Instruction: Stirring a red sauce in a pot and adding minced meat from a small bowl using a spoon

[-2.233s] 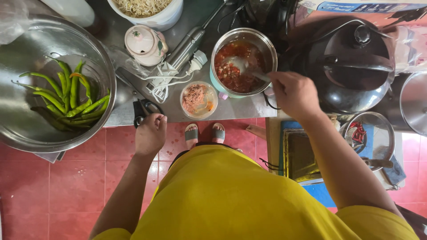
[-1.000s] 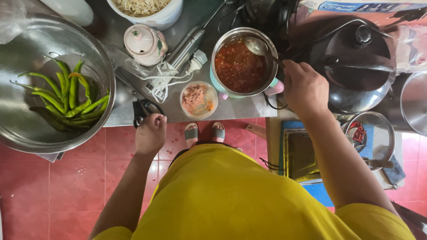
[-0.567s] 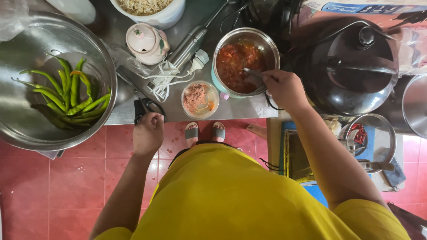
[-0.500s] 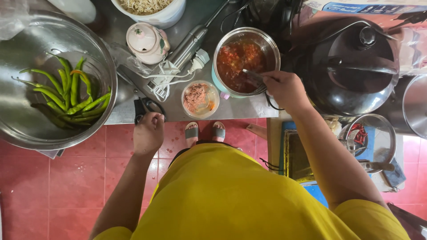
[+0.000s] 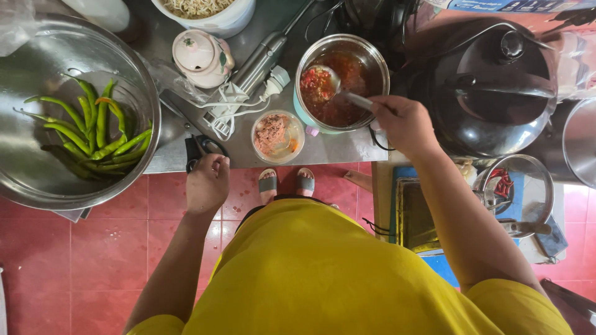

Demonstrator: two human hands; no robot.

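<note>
Right hand grips the spoon, its handle slanting up-left from my fingers to the loaded bowl over the red sauce in the steel pot. Left hand rests curled on the tabletop edge, touching black scissors, farther off.

A steel counter across the upper frame carries a pot, a cup, scissors and a big bowl at left.

Left hand rests loosely curled, arm bent; right hand reaches forward, grip closed.
</note>
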